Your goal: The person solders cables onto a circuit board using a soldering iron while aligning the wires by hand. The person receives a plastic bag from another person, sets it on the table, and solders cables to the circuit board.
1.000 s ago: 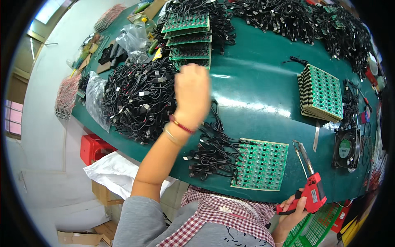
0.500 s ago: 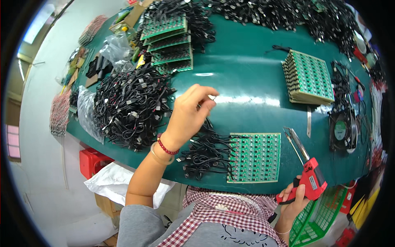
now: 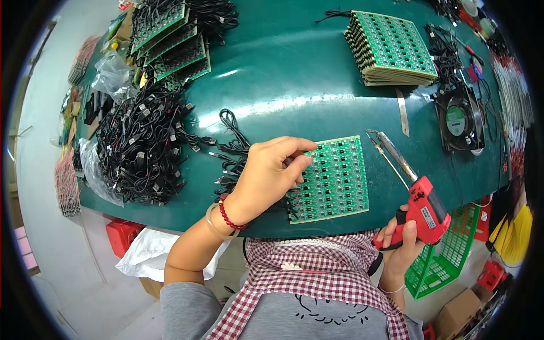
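Observation:
A green circuit board panel point(image 3: 340, 181) with rows of small parts lies near the table's front edge. Over its upper left corner is my left hand point(image 3: 272, 173), thumb and forefinger pinched together; whatever they hold is too small or hidden to make out. Black cables point(image 3: 229, 164) run from the panel's left side, partly under that hand. My right hand point(image 3: 401, 243) grips a red soldering gun point(image 3: 425, 212) by its handle, to the right of the panel. The gun's metal tip points up and left, apart from the panel.
A large heap of black USB cables point(image 3: 141, 147) lies on the left. Panels with cables point(image 3: 173, 54) are stacked behind it. At the back right stands a stack of green panels point(image 3: 391, 48), with a metal strip point(image 3: 403, 112) and a black fan point(image 3: 458, 119) nearby.
My left hand has come down from above the table to the panel's upper left corner. The view has shifted; the soldering gun stays in my right hand, beside the panel.

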Available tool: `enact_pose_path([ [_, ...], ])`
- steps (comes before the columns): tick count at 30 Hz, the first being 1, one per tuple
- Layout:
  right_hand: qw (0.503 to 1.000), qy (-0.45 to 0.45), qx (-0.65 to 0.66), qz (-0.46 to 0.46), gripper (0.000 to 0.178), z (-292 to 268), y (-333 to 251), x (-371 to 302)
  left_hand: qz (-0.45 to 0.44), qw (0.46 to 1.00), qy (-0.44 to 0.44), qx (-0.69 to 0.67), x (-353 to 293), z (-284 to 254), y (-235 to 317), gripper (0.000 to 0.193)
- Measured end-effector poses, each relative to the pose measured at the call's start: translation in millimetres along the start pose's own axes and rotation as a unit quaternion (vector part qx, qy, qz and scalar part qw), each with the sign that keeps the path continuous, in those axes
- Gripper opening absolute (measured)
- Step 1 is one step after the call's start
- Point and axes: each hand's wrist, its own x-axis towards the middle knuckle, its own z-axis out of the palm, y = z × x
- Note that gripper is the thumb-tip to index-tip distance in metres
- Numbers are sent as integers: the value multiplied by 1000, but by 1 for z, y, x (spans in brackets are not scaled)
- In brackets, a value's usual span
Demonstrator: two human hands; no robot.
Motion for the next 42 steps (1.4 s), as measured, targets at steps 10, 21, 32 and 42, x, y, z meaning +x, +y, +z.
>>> enact_pose_path([
  [10, 1000, -3, -4, 13, 38, -8, 1, 2, 22, 997, -30, 64, 2, 13, -8, 14],
  [21, 1000, 2, -21, 23, 39, -5, 3, 4, 118, 953, -21, 278, 1, 23, -16, 15],
  [32, 996, -51, -49, 54, 40, -3, 5, 2, 126, 948, -42, 288, 5, 18, -22, 13],
  [42, 982, -127, -89, 110, 41, -2, 12, -1, 86, 957, 16, 276, 7, 21, -27, 9],
])
